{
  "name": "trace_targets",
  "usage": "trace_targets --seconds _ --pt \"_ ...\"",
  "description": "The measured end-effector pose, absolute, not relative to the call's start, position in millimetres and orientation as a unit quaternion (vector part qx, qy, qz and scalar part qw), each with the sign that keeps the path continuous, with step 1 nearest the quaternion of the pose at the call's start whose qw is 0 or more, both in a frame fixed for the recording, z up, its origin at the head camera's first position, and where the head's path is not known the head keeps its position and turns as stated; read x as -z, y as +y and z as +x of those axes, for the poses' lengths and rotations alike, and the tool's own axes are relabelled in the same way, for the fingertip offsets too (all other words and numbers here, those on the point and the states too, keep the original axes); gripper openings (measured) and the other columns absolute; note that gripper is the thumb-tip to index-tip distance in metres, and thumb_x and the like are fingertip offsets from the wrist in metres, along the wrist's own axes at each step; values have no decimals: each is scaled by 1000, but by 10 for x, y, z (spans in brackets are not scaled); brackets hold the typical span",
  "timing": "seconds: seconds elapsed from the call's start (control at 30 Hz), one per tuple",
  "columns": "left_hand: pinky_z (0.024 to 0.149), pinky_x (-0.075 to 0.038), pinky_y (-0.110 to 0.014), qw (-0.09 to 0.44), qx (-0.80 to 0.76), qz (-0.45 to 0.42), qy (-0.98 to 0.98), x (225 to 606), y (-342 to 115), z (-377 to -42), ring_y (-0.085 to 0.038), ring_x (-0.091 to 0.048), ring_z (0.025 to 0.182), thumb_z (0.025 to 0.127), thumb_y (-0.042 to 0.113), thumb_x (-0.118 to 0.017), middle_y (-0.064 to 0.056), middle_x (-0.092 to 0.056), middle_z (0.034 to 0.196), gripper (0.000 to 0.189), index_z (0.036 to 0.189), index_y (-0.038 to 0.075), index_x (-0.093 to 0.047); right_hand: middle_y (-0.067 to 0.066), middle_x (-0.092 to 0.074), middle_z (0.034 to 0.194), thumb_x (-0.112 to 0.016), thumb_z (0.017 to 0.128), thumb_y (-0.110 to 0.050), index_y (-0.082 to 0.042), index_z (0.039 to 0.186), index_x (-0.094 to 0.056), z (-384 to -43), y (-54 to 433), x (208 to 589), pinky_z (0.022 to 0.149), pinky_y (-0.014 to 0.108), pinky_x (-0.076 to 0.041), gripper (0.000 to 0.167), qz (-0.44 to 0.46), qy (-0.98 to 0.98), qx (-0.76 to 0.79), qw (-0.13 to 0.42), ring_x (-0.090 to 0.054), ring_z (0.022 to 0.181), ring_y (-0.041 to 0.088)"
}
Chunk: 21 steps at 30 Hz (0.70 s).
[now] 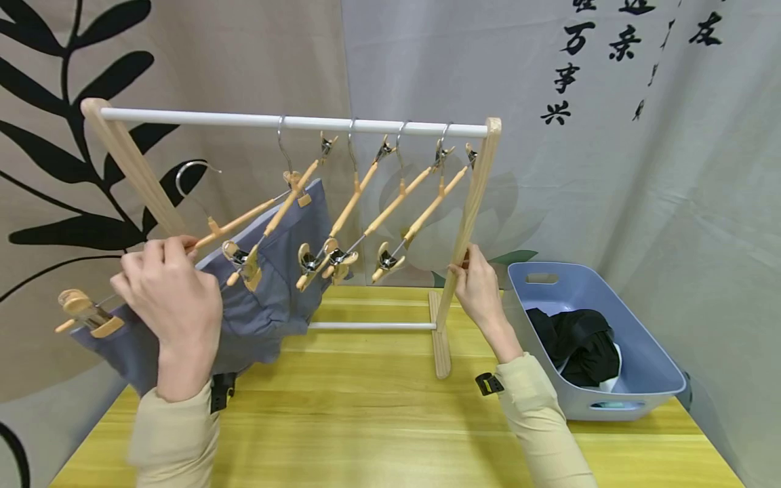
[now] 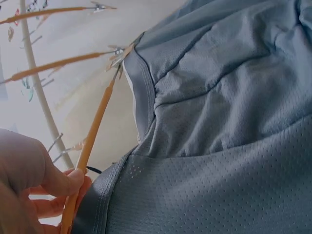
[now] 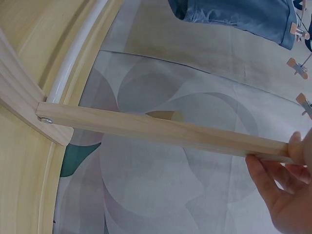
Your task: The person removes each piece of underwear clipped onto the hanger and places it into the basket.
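Note:
My left hand (image 1: 177, 298) grips the wooden bar of a clip hanger (image 1: 244, 218), in front of the rack's left part. Clips at both ends of the hanger hold the waistband of grey-blue shorts (image 1: 274, 291), which hang tilted. The hanger's hook (image 1: 182, 179) stands off the rail. In the left wrist view, thumb and fingers close round the hanger bar (image 2: 95, 124) beside the perforated fabric (image 2: 209, 190). My right hand (image 1: 480, 288) holds the right wooden post (image 1: 466, 224) of the clothes rack; in the right wrist view the fingers (image 3: 265, 183) pinch the post's edges.
Several clip hangers (image 1: 384, 210) hang from the white rail (image 1: 244, 119), the leftmost overlapping the shorts. At the right of the wooden table (image 1: 366, 420) stands a blue-grey basket (image 1: 634, 325) with dark clothing (image 1: 582, 346) inside. A printed curtain (image 1: 427, 68) hangs behind.

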State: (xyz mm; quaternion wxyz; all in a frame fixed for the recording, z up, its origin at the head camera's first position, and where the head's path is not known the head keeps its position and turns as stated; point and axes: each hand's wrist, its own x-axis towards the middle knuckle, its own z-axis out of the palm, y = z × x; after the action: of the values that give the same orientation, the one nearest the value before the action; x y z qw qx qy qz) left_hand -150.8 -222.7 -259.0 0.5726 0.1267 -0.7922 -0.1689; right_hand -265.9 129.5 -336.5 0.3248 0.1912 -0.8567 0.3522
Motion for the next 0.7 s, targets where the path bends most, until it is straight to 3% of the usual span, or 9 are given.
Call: trace_targets --seconds 0.4,0.6,0.7 --pt "72 -31 -56 566 169 101 -800 2731 -2036 -1444 -49 -48 84 92 -1 -48 -29 -65 94 20 92 -9 -67 23 -60 95 -59 92 -6 8 116 -49 -2653 1292 3372 72 45 -57 30 190 -860 -355 314 -67 91 38" --pt "72 -31 -56 574 169 91 -796 2797 -1967 -1448 -49 -48 83 77 -17 -39 -30 -64 91 28 90 -13 -64 23 -60 95 -59 91 -6 8 116 -49 -2654 1291 3374 72 45 -57 30 188 -860 -353 316 -67 91 39" --pt "73 -32 -56 567 169 95 -800 2822 -1934 -1453 -48 -49 84 76 -17 -39 -30 -64 92 28 91 -14 -63 24 -60 96 -59 92 -7 8 117 -49 -2657 1292 3374 73 46 -57 31 189 -859 -352 319 -67 91 39"
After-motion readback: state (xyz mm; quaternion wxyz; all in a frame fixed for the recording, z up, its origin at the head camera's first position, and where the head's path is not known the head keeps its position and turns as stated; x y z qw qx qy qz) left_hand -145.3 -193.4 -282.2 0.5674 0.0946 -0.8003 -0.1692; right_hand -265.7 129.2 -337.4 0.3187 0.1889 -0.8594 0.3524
